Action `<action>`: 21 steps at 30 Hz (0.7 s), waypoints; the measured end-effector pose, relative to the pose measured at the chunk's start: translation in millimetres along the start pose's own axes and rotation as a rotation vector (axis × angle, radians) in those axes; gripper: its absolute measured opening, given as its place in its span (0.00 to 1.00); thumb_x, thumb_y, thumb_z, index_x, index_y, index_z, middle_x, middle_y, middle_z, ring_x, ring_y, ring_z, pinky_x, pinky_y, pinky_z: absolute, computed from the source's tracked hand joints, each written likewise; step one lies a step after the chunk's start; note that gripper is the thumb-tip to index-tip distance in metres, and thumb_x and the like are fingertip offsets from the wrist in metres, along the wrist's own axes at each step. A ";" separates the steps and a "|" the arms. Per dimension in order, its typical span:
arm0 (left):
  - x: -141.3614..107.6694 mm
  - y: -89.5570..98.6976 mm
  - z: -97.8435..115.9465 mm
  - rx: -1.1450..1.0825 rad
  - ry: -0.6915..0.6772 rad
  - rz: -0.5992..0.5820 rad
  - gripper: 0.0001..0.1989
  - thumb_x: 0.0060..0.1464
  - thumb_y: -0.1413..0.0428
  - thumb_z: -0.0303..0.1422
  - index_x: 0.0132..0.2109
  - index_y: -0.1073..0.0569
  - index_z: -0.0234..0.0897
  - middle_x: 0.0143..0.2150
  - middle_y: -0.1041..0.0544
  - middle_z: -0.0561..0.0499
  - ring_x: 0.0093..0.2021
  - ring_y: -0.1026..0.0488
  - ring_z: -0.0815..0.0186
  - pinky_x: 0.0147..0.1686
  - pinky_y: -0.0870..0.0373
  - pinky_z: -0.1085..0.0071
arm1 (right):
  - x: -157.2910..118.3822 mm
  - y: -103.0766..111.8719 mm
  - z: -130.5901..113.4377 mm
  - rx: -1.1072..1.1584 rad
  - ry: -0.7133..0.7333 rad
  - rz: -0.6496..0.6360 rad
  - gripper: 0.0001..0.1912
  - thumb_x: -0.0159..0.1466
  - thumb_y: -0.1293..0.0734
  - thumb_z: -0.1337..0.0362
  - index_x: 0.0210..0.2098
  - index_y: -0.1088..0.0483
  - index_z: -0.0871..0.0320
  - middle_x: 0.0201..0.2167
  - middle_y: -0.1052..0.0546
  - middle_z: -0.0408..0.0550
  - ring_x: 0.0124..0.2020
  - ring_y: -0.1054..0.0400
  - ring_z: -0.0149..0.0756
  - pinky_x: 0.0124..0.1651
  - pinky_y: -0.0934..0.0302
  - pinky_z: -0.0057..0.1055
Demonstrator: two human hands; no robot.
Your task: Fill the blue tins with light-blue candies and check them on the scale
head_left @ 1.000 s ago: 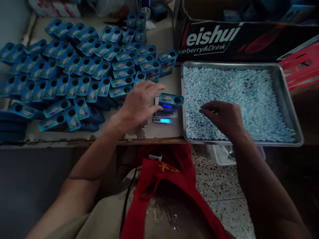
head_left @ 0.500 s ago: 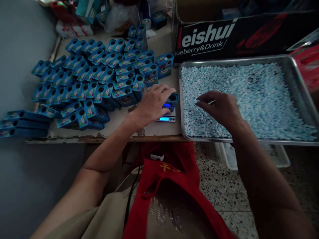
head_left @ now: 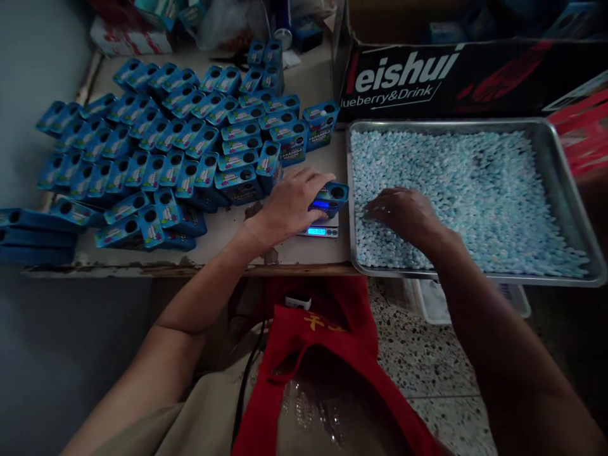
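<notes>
The tray (head_left: 555,166) fills the right of the frame; other boxes (head_left: 185,166) crowd the upper left. Over the tray's left side, the right hand (head_left: 403,206) dips bunched fingers among the pieces (head_left: 465,190); the tips are hidden, so whether they pinch any I cannot tell. At centre, the left hand (head_left: 292,201) arches beside the scale (head_left: 319,232). I'd take few pieces at a time, keep the box (head_left: 341,201) upright, and free it before trusting the reading. That box is over the scale, between left thumb and fingers, its right end clear; how firmly they press I cannot tell.
</notes>
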State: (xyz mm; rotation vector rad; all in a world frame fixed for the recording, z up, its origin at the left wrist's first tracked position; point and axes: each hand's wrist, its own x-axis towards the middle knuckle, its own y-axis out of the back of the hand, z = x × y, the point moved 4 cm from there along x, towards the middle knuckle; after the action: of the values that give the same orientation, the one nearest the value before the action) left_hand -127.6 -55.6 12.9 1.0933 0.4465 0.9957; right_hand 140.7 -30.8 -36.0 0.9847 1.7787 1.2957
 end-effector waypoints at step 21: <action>-20.7 29.5 -14.0 -0.108 0.081 0.161 0.17 0.71 0.34 0.30 0.64 0.20 0.41 0.61 0.14 0.50 0.64 0.17 0.58 0.69 0.18 0.60 | 79.8 60.2 -50.9 0.379 -0.055 0.468 0.14 0.74 0.30 0.60 0.54 0.15 0.50 0.43 0.12 0.50 0.39 0.20 0.46 0.45 0.25 0.42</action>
State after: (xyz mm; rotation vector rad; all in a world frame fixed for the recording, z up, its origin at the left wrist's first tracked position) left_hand -161.6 -62.5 29.8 1.0056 0.3693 1.1960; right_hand 70.0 30.7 25.6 1.7116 1.8551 1.1988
